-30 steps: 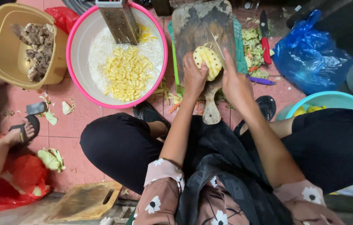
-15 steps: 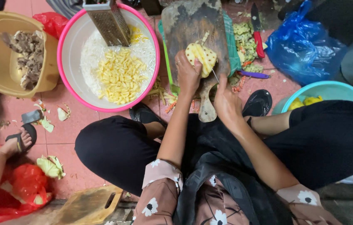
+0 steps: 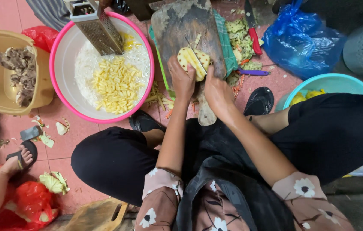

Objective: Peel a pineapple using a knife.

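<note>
Both hands sit lower on the wooden cutting board [image 3: 181, 25] than 1 second ago — left hand [image 3: 182, 79] pinching the yellow fruit [image 3: 193, 62], right hand [image 3: 216, 89] closed around a knife [image 3: 195, 53]; sliced flesh looks firm yet slippery, best gripped at its uncut end

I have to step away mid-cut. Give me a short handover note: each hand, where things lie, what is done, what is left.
Left hand: steadies the pale yellow vegetable on the wooden cutting board.
Right hand: grips a knife; only part of the blade shows, at the vegetable's right edge.
Done: a heap of yellow cut sticks lies in the pink-rimmed basin, beside a metal grater.
Left: the vegetable on the board is only partly sliced; more yellow pieces wait in the turquoise basin.
</note>
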